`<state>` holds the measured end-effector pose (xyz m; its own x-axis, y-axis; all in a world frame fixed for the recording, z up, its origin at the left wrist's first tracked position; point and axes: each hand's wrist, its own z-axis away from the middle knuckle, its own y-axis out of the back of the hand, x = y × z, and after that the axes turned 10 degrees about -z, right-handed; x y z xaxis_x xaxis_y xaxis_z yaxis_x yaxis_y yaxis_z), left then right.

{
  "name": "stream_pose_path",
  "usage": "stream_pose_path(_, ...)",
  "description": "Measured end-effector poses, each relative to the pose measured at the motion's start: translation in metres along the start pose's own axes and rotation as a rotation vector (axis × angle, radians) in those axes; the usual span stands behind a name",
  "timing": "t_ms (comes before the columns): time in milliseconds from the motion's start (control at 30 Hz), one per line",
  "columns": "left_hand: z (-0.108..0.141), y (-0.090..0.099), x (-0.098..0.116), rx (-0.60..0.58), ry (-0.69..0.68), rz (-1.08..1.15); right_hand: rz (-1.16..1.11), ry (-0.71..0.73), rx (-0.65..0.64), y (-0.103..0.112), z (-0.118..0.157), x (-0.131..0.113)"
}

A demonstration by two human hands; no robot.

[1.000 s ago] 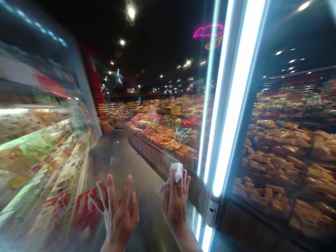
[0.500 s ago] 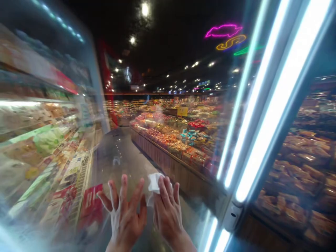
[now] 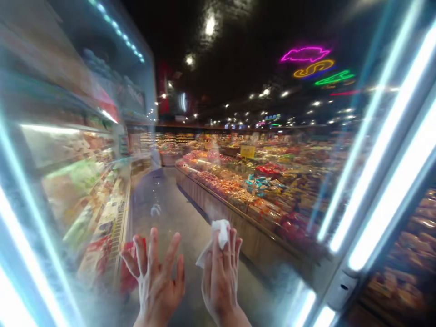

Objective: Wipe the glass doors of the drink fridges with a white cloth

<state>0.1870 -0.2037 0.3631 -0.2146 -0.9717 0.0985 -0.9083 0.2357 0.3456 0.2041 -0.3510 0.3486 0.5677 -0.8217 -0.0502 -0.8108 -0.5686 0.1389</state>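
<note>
My left hand (image 3: 158,277) is raised with its fingers spread, palm away from me, holding nothing. It appears to rest against a clear glass pane (image 3: 284,281), which is hazy and reflective near the bottom. To its right, my right hand (image 3: 221,277) has its fingers close together over a crumpled white tissue (image 3: 221,231). The tissue bunches at the fingertips, and one loose corner hangs out to the left. The palm side of both hands is hidden from me.
Bright light tubes (image 3: 391,136) run up the frame on the right, above a metal fitting (image 3: 342,286). Beyond the pane lie a grey aisle floor (image 3: 163,200), a long wood-sided counter of packaged goods (image 3: 218,200) and a chilled shelf (image 3: 119,218) at left.
The view has turned left, so the scene slides right. My right hand has shifted right, away from the left, with the tissue now bunched higher over its fingertips. The left hand stays spread.
</note>
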Motion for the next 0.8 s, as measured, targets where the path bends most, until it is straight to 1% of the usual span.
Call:
stream_pose_path(100,0.001,0.004,-0.011,0.000,0.016,-0.004,-0.075,0.160,-0.068,-0.008,-0.002,-0.012)
stream_pose_path(133,0.001,0.005,-0.014,0.004,0.030,-0.006,-0.074,0.163,-0.066,-0.009,-0.003,-0.015)
stream_pose_path(233,0.000,0.010,-0.022,0.019,0.071,-0.010,-0.002,0.029,-0.003,-0.012,-0.006,-0.021)
stream_pose_path(267,0.000,0.011,-0.023,0.021,0.073,-0.012,0.006,0.019,-0.006,-0.012,-0.006,-0.023)
stream_pose_path(300,0.000,0.012,-0.025,0.021,0.070,-0.015,-0.003,0.052,-0.038,-0.012,-0.006,-0.024)
stream_pose_path(367,0.001,0.013,-0.026,0.023,0.060,-0.021,-0.048,0.175,-0.125,-0.012,-0.005,-0.026)
stream_pose_path(400,0.002,0.012,-0.026,0.025,0.060,-0.021,-0.058,0.208,-0.146,-0.011,-0.005,-0.026)
stream_pose_path(433,0.002,0.012,-0.026,0.030,0.063,-0.017,-0.051,0.198,-0.141,-0.010,-0.004,-0.024)
stream_pose_path(533,0.004,0.010,-0.024,0.037,0.068,0.006,0.039,0.005,-0.023,-0.006,-0.003,-0.016)
stream_pose_path(567,0.004,0.009,-0.023,0.036,0.061,0.005,0.054,-0.021,-0.013,-0.005,-0.003,-0.013)
stream_pose_path(600,0.004,0.008,-0.020,0.033,0.053,-0.002,0.050,-0.002,-0.032,-0.003,-0.003,-0.010)
stream_pose_path(700,0.002,0.007,-0.011,0.029,0.023,-0.022,-0.015,0.161,-0.132,0.001,-0.001,-0.002)
stream_pose_path(733,0.001,0.006,-0.007,0.032,0.016,-0.019,-0.017,0.175,-0.133,0.002,0.000,0.001)
stream_pose_path(800,-0.001,0.005,0.001,0.037,0.010,0.003,0.027,0.092,-0.068,0.006,0.000,0.011)
